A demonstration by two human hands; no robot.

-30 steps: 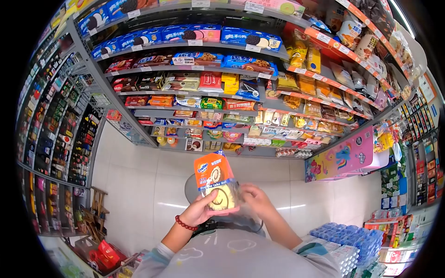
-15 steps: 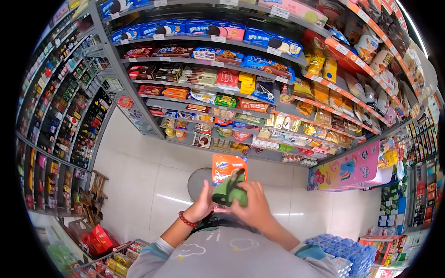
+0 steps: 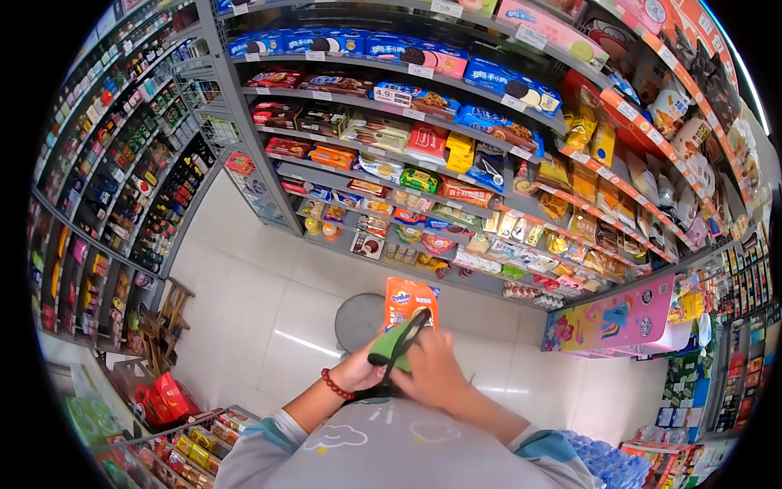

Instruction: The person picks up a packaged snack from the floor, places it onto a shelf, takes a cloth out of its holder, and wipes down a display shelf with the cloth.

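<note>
Just in front of my body, both hands are close together around an upright orange packet with white lettering. My left hand, with a red bead bracelet at the wrist, is closed at the packet's lower left; most of its fingers are hidden. A green cloth item with black trim and a black strap covers the packet's lower part. My right hand is closed on this green cloth item from the right, its fingers bent. What the cloth item is exactly, I cannot make out.
Shelves of packaged biscuits rise ahead. A round grey stool stands on the tiled floor beyond my hands. A pink printed box is at right, blue-wrapped packs at lower right, wooden stools and a red bag at left.
My right hand has turned and drawn the green cloth item closer to my left hand, with its black strap now hanging down. The view has shifted, so the shelves appear further right.
</note>
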